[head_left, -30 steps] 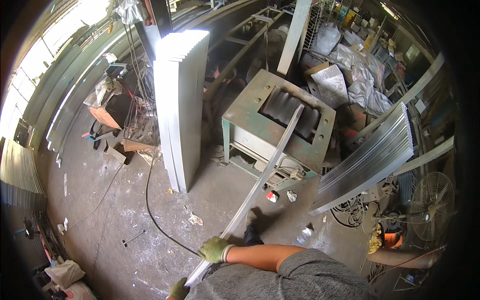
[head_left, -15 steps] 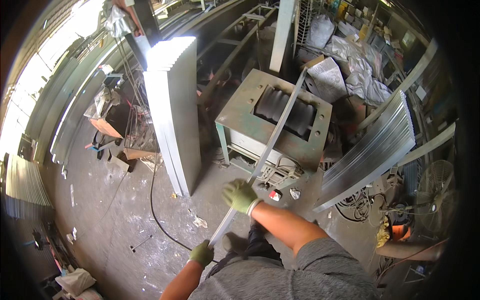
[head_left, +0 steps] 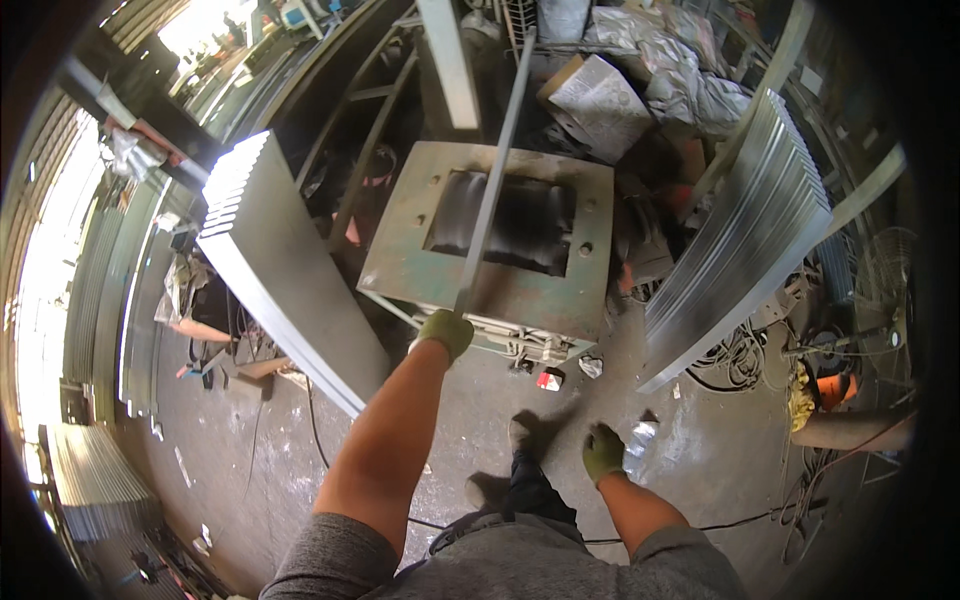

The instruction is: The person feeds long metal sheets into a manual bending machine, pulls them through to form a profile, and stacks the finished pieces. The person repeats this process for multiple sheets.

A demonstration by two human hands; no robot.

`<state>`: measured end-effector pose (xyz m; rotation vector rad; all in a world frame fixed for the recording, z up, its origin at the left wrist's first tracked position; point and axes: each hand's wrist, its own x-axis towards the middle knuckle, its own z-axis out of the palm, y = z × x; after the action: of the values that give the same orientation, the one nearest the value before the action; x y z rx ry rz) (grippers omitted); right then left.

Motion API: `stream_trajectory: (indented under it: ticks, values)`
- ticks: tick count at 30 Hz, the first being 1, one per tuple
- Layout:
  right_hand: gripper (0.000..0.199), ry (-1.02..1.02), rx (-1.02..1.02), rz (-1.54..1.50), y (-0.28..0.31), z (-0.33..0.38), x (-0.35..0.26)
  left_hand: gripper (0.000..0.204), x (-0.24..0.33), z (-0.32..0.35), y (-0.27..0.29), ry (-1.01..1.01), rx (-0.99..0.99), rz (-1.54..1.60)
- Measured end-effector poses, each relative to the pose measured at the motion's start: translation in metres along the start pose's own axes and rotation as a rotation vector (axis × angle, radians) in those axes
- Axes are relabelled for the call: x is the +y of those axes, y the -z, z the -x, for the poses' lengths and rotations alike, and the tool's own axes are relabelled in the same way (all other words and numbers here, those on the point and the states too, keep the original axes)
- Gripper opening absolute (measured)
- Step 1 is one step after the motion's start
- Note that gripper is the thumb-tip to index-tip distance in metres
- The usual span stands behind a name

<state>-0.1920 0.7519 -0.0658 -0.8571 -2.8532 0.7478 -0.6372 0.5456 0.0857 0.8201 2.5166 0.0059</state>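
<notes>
My left hand (head_left: 446,331), in a green glove, grips the near end of a long thin metal strip (head_left: 492,180). The strip runs away from me across the top of a green metal machine (head_left: 560,300) with a dark roller opening, and on past its far side. My right hand (head_left: 603,452), also gloved in green, hangs low beside my leg, empty and apart from the strip. My foot (head_left: 518,436) stands on the concrete floor just before the machine.
A tall stack of pale metal sheets (head_left: 290,290) stands on edge to the left of the machine. Another leaning stack of ribbed sheets (head_left: 745,250) stands to the right. Cables (head_left: 735,360), a fan (head_left: 880,300) and scraps lie on the floor.
The strip has been pushed forward over the machine. My right hand has let go of it and dropped to my side. My left hand has moved up to the strip's near end.
</notes>
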Motion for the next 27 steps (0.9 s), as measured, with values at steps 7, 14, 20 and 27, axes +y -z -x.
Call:
stream_trajectory:
  ticks: [7,14,20,27]
  values:
    - [0.032,-0.612,-0.341,0.154,0.016,0.065,0.104,0.033,0.043,-0.12,0.068,0.149,-0.066,-0.001]
    - [0.038,-0.524,-0.291,-0.035,-0.01,0.011,0.081,0.03,0.04,-0.175,0.072,-0.29,-0.065,-0.587]
    - [0.04,-0.44,-0.219,-0.481,-0.012,-0.049,0.012,0.046,0.025,-0.097,0.016,-0.146,-0.065,-0.2]
    - [0.03,-0.077,-0.13,-0.629,0.015,-0.085,-0.104,0.049,-0.009,0.123,-0.099,0.232,-0.013,0.486]
